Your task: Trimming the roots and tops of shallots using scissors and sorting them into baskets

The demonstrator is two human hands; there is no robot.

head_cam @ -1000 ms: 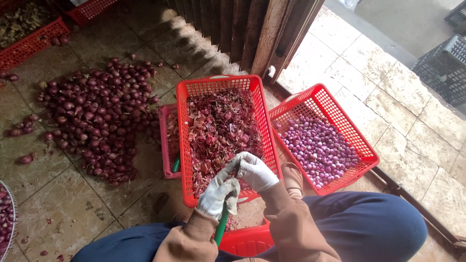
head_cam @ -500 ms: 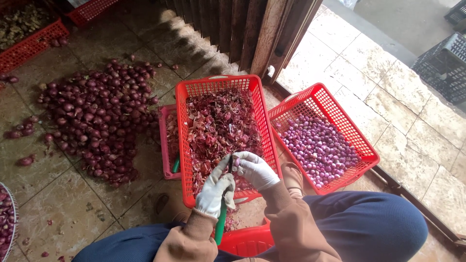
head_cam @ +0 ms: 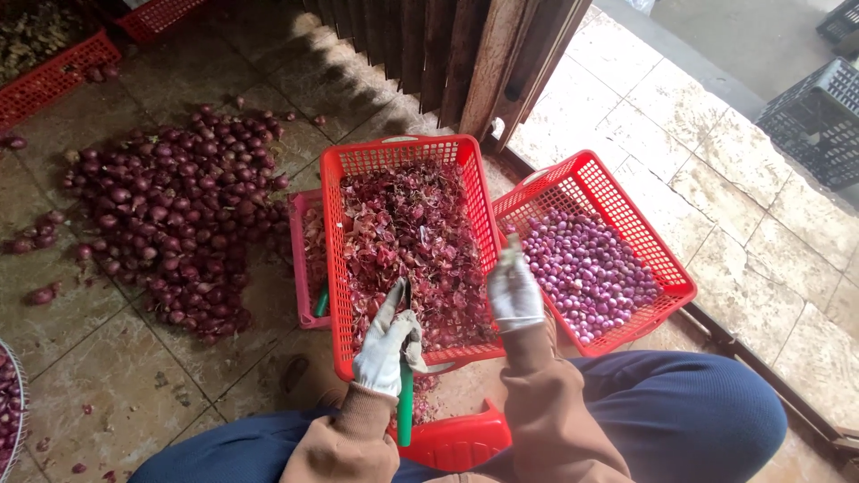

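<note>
Tiled floor (head_cam: 761, 224); left hand (head_cam: 386, 344) grips green-handled knife (head_cam: 405, 402); right hand (head_cam: 514, 291) lifted.

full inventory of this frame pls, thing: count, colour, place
unpeeled shallots: one heap, dark purple, floor at left
peel basket: one, red, centre, full of reddish skins
peeled shallot basket: one, red, right of centre, holds pale purple bulbs
pink tray: one, partly under the peel basket's left side
far basket: one, red, top left
dark crate: one, top right
low stool: one, red, bottom centre
knife: one, green handle, in left hand
left hand: white glove, over peel basket
right hand: white glove, between the two baskets
</note>
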